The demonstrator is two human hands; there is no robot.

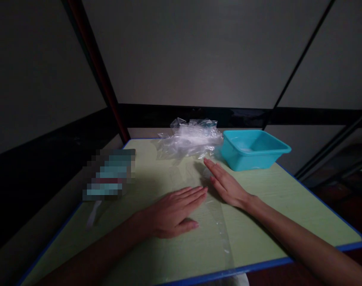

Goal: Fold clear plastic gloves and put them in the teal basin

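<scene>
Clear plastic [212, 242] lies flat on the surface [264, 230]; left hand [179, 210] palm down over it, fingers extended, gripping nothing; right hand [228, 184] at the plastic's right side, fingers likewise straight, empty.

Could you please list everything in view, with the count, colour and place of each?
Table: 1, pale yellow-green with blue edging, under the hands
Flat plastic sheet or bag: 1, clear, on the table about the hands
Crumpled plastic heap: 1 heap, clear, table's far side
Rectangular tub: 1, turquoise, far right; pale contents unclear
Pixelated item: 1, mostly teal, table's left; identity hidden
Narrow strip: 1, whitish, below the pixelated item
Wall panels: several, grey, behind
Left hand: 1, bare, near the table's middle
Right hand: 1, bare, in front of the tub
</scene>
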